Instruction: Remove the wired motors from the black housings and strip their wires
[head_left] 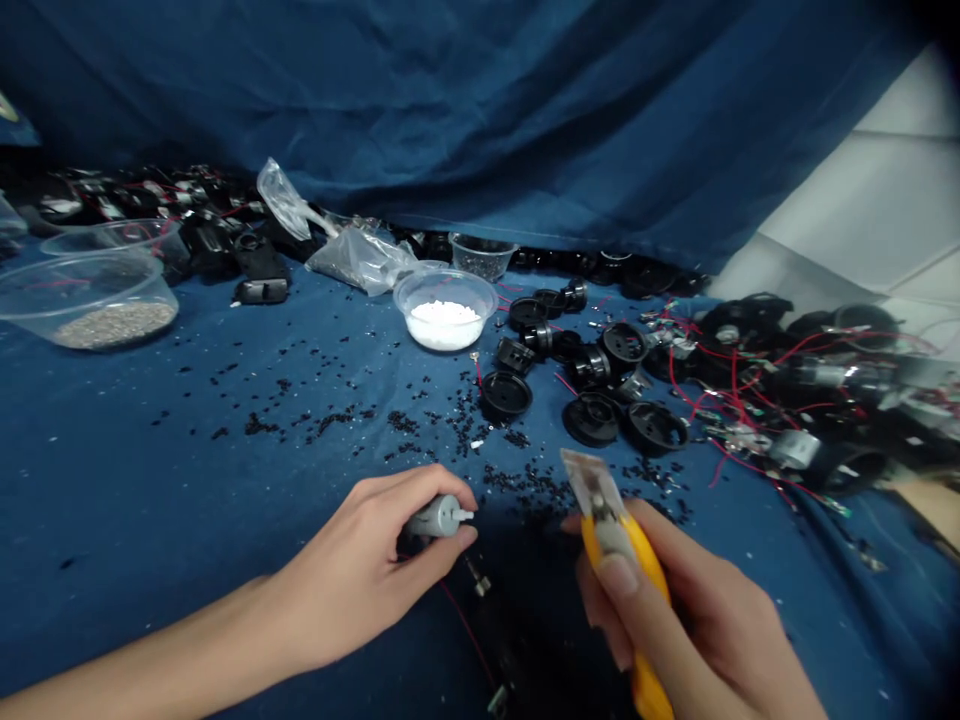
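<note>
Between the thumb and fingers of my left hand (375, 555) is a small silver motor (436, 516), its white-tipped shaft pointing right. My right hand (690, 610) is wrapped round a yellow utility knife (626, 560), thumb on its grey slider, with the wide blade pointing up and away from me. The blade is apart from the motor. Below and between both hands lies a dark part with a red wire (466, 625), too dim to make out. Many tiny black screws (525, 485) are scattered on the blue cloth just beyond my hands.
Black round housings (505, 397) lie past my right hand. A heap of motors and red wires (750, 400) fills the right side. Further back stand a bowl of white pieces (446, 325), a clear plastic bag (360, 260) and a tub of small metal pieces (116, 325). A blue curtain (450, 110) hangs behind.
</note>
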